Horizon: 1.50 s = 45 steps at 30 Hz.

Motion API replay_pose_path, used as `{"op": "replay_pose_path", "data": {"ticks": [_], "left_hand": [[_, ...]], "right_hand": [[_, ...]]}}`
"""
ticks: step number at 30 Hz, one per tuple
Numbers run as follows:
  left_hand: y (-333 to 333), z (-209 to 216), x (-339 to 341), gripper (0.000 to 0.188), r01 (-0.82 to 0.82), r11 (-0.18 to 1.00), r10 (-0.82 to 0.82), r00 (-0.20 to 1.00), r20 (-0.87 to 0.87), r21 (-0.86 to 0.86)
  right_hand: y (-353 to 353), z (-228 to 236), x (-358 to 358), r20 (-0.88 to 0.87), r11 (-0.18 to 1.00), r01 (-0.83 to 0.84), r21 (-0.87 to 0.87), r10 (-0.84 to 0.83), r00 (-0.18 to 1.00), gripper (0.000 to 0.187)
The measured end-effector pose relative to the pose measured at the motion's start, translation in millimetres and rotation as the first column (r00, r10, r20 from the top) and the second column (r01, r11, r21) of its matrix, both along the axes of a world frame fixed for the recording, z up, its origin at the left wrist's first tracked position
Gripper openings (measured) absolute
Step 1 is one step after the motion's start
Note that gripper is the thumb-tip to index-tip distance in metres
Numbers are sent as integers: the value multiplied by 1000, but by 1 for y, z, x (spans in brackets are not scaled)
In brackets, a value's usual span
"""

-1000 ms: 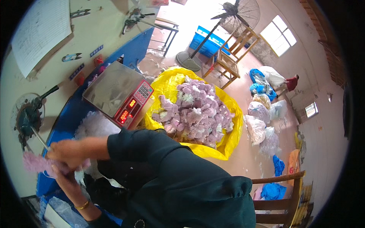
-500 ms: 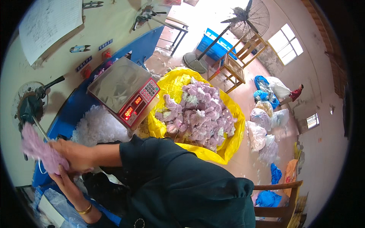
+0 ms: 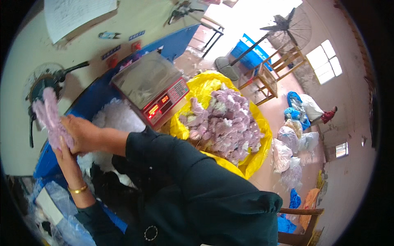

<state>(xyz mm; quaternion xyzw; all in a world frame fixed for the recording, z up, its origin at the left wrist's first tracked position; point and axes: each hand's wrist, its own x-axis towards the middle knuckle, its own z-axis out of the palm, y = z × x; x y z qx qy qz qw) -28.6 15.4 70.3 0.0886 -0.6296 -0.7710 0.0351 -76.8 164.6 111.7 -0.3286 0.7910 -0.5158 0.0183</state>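
Observation:
My right hand (image 3: 81,132) grips a lilac plush piece (image 3: 50,115) with long, ear-like lobes pointing up. From below, my left hand (image 3: 67,160), with a gold bracelet at the wrist, holds the lower end of the same piece. The plush is in front of a dark metal fixture (image 3: 39,88) with lever handles on a round base on the table, and hides part of it. White fluffy stuffing (image 3: 117,119) lies just beyond my right forearm.
A scale (image 3: 150,88) with a red display stands beside a yellow sack (image 3: 264,131) full of lilac plush pieces. On the table (image 3: 86,49) are thread snips (image 3: 109,35) and a written sheet (image 3: 78,16). A fan (image 3: 287,28), wooden chair (image 3: 266,80) and another person (image 3: 329,115) are farther off.
The view has shifted, so the scene sits farther right. In my hands the plush piece has turned more upright, its lobes now spread apart. The thin rod seen beside it is no longer visible.

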Motion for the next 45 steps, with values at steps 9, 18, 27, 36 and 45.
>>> {"op": "replay_pose_path", "data": {"ticks": [9,18,27,36,45], "left_hand": [[22,-6,59,56,-88,994,82,992,-96,-59],[-7,-11,121,28,-45,998,51,987,150,-47],[-1,-35,137,21,47,999,-44,965,258,-5],[-4,-47,150,22,-22,999,30,946,322,-28],[28,-48,151,22,64,996,-52,978,204,-56]], "right_hand": [[12,-20,30,-185,996,-87,29,91,978,97],[169,-24,-51,566,947,117,298,-275,777,38],[303,-79,-149,-109,484,510,711,-641,760,94],[304,-49,-156,354,472,699,537,-878,321,93],[124,-112,-40,459,969,166,181,-233,857,60]]}}
